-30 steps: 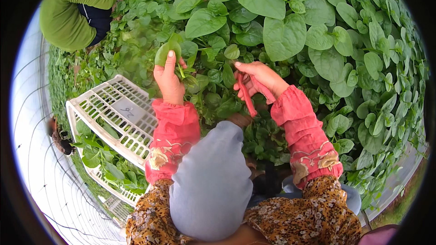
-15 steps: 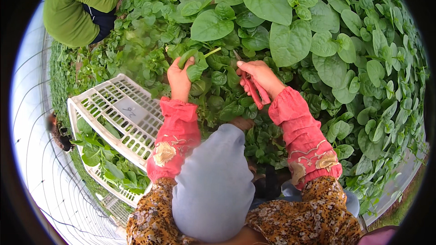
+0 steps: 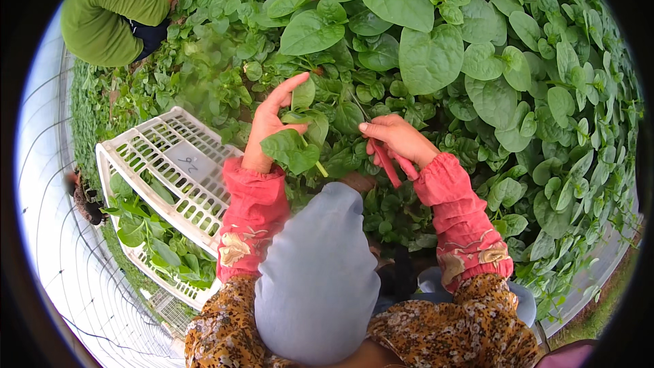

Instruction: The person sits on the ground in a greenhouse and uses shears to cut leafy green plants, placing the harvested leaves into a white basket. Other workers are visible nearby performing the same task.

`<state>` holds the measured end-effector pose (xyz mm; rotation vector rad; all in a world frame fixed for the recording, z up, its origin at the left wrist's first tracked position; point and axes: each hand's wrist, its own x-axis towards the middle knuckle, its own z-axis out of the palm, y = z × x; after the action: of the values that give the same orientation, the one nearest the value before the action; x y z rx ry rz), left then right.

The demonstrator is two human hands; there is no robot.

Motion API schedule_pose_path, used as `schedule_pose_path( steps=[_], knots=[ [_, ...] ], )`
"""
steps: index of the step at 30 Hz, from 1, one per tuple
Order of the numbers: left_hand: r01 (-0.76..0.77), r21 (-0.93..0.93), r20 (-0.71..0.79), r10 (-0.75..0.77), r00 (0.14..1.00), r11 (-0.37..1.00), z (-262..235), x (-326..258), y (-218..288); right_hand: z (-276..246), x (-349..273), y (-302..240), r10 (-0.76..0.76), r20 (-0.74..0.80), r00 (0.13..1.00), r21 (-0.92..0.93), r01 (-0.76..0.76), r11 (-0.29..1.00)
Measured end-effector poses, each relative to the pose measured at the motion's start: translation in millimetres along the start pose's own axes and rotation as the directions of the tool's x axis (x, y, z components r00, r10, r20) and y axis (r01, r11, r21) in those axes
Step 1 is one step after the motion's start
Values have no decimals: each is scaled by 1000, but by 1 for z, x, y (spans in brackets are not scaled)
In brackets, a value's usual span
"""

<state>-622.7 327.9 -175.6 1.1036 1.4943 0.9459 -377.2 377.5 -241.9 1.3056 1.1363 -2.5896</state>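
White plastic sheeting (image 3: 54, 225) with thin dark lines curves along the left side, and a dense bed of broad, heart-shaped green leaves (image 3: 430, 61) fills the far and right parts. At the far left, a person in a lime-green long-sleeved top (image 3: 102, 13) bends over lower greenery.

Your left hand (image 3: 268, 125) loosely holds a sprig of glossy green leaves with a pale cut stem (image 3: 293, 152), centre-left above the plants. Your index finger points far and away from the thumb; the leaves hide the other fingers. Your right hand (image 3: 402, 142), to the right of it, is closed around slim cutters with red handles (image 3: 387, 167), their thin tip pointing far, among the foliage. You cannot tell whether the blades are parted.

Beside your left forearm stands a white slatted plastic crate (image 3: 160, 144) with cut greens (image 3: 163, 252) in it.

Watch that grip: with the index finger off the sprig, it could slip down into the plants if your thumb relaxes. The cutter tip is partly lost among leaves, so closing the blades blind could nick a wrong stem, or a finger if your left hand strays closer. Swinging left carelessly could bruise the sprig against the crate's edge.
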Motion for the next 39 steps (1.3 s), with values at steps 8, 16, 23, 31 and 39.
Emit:
schedule_pose_path(
  steps=[8, 16, 23, 31, 39],
  knots=[
    [145, 686, -130, -76, 989, 713, 13, 14, -43, 4, 19, -6, 73, 55, 996, -22, -72, 997],
    [20, 501, -128, 51, 991, 865, -1, 9, -76, 15, 23, -8, 24, -51, 998, -7, -24, 1000],
    [-101, -548, -329, -103, 939, 830, -41, 7, -49, 13, -5, -26, -97, 45, 994, 251, 83, 965],
    [158, -683, 175, -50, 983, 713, -61, 58, -38, 45, 27, -44, -36, 67, 997, 405, 5, 914],
    [328, -597, 60, -367, 928, 732, -41, 70, -51, 77, 55, -46, -2, -23, 1000, 507, 14, 862]
  ],
)
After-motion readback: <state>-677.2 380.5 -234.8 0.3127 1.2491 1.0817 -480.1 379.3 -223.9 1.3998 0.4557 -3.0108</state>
